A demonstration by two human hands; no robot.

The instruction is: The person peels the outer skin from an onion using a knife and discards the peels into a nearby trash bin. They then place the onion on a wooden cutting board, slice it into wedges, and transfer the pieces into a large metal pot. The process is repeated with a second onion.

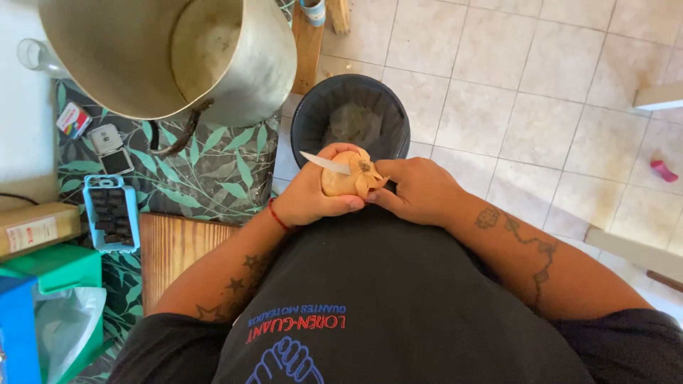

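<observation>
Left hand [309,195] around onion [343,178], right hand [420,188] at its peel.

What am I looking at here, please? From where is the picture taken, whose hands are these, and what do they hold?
There is no machine here. One camera sits on a person's head and looks down, so you see their own dark shirt, arms and two bare hands. The left hand grips an onion together with a knife, its blade pointing left. The fingers of the right hand pull at the onion's loose skin. Directly below the hands stands a black bin on the tiled floor. To the left is a table with a leaf-patterned cloth, a big metal pot, a wooden board and a small blue tray.
</observation>
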